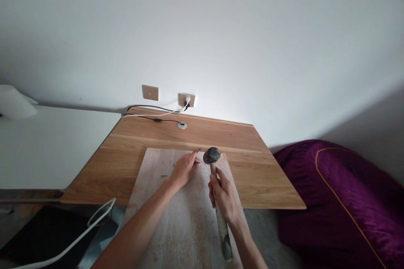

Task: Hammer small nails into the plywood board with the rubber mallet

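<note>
From my remote post, I have the right hand (223,190) wrapped around a hammer (223,229), its dark head just beside the fingertips of the left hand (184,170). A pale board (179,227) lies beneath both hands on the worktop (268,172). What the bunched left fingers pinch, if anything, I cannot tell. My judgement: light, square taps, with those fingers tucked clear of the head, serve best.

Above the pale, streaked wooden board (183,227), the right hand (224,193) grips a dark-headed, long-handled hammer (221,228); the left hand (185,169) is at the board's far end. Brown wood-grain tabletop (261,172) underlies the board.
</note>
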Demonstrator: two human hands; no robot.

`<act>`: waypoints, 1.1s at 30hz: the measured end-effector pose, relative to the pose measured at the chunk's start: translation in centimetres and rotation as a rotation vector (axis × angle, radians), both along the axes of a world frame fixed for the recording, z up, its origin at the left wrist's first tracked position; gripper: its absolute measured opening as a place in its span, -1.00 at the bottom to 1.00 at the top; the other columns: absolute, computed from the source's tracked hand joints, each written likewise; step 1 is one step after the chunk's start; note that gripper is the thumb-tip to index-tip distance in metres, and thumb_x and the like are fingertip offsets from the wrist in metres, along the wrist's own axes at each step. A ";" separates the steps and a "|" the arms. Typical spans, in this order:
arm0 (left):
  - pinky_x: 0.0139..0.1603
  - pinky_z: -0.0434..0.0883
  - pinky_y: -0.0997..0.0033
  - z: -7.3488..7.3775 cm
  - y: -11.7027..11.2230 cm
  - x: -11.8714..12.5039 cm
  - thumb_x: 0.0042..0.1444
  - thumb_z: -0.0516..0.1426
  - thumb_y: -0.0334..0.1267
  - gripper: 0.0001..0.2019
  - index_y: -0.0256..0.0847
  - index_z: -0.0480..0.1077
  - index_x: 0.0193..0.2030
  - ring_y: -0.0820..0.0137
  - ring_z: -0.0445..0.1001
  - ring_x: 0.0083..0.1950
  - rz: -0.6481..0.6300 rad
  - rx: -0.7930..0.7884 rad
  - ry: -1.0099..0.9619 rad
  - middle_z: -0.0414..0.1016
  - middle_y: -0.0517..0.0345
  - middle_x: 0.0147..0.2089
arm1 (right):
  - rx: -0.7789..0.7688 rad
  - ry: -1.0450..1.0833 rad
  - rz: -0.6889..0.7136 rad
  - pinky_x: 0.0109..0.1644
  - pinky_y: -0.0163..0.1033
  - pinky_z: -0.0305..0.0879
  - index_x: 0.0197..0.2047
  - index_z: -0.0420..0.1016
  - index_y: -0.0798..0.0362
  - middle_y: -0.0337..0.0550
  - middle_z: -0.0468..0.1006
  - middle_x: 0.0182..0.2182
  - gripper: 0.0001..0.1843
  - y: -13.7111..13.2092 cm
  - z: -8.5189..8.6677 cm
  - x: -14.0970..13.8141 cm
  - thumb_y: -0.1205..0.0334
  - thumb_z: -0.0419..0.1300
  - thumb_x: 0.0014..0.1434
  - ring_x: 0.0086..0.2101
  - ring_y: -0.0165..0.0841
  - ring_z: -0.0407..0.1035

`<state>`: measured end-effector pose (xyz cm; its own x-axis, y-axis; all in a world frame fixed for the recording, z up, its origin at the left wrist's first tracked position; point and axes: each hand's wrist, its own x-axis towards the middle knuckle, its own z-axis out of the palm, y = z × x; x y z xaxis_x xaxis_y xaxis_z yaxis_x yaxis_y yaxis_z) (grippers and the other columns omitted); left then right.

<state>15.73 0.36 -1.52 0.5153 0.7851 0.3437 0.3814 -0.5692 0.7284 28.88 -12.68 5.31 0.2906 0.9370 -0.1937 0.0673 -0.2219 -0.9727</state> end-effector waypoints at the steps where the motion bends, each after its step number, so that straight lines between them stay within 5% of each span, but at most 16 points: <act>1: 0.05 0.47 0.25 0.1 0.0 0.0 0.25 0.11 -0.43 -0.37 -0.05 0.15 0.45 0.30 0.55 -0.07 -0.002 0.004 0.001 0.59 0.20 -0.14 | -0.004 -0.002 0.002 -0.76 -0.44 0.09 0.04 0.33 0.06 -0.48 0.30 -0.59 -0.45 0.0 0.1 0.1 -0.21 0.17 0.21 -0.74 -0.52 0.15; 6: 0.13 0.48 0.18 0.2 -0.1 -0.1 0.25 0.11 -0.42 -0.40 -0.09 0.18 0.42 0.26 0.56 -0.02 -0.009 0.012 0.006 0.61 0.15 -0.10 | 0.028 -0.008 0.024 -0.77 -0.45 0.07 -0.01 0.33 0.04 -0.49 0.28 -0.59 -0.50 0.2 0.7 0.1 -0.21 0.16 0.23 -0.74 -0.54 0.14; 11: 0.39 0.33 -0.01 0.5 -0.2 0.2 0.14 0.21 -0.38 -0.32 -0.14 0.16 0.41 0.10 0.37 0.36 -0.001 0.082 -0.024 0.39 -0.10 0.34 | 0.009 -0.019 0.103 -0.75 -0.45 0.10 0.09 0.33 0.05 -0.48 0.30 -0.57 -0.48 0.5 0.2 -0.3 -0.17 0.14 0.27 -0.73 -0.52 0.18; 21: 0.42 0.32 -0.05 0.5 -0.2 0.1 0.18 0.20 -0.36 -0.32 -0.15 0.14 0.43 0.08 0.31 0.43 -0.013 0.088 -0.053 0.35 -0.15 0.39 | 0.013 -0.019 0.098 -0.76 -0.46 0.09 0.09 0.33 0.05 -0.48 0.29 -0.56 -0.49 0.4 -0.4 -0.7 -0.17 0.11 0.29 -0.73 -0.53 0.17; 26: 0.36 0.36 0.00 0.5 -0.2 0.2 0.22 0.16 -0.37 -0.38 -0.22 0.17 0.42 0.11 0.40 0.33 -0.007 0.085 -0.040 0.43 -0.17 0.31 | -0.031 -0.014 0.109 -0.76 -0.45 0.11 0.08 0.35 0.07 -0.46 0.31 -0.56 -0.47 0.6 -0.2 -0.3 -0.17 0.16 0.24 -0.72 -0.53 0.18; 30: 0.14 0.48 0.14 1.0 -0.3 0.1 0.26 0.13 -0.36 -0.46 -0.18 0.23 0.38 0.20 0.55 0.04 0.002 0.003 0.007 0.59 0.03 -0.03 | -0.005 0.027 0.033 -0.77 -0.45 0.08 0.06 0.33 0.05 -0.48 0.30 -0.58 -0.45 0.4 0.0 -0.1 -0.21 0.18 0.21 -0.74 -0.54 0.15; 33: 0.09 0.47 0.22 1.5 -0.3 0.0 0.25 0.11 -0.43 -0.50 -0.09 0.30 0.32 0.25 0.57 -0.03 -0.003 -0.018 0.013 0.61 0.12 -0.10 | -0.004 0.041 0.037 -0.77 -0.45 0.06 0.04 0.33 0.04 -0.48 0.30 -0.58 -0.44 0.2 0.1 0.0 -0.23 0.19 0.19 -0.74 -0.54 0.13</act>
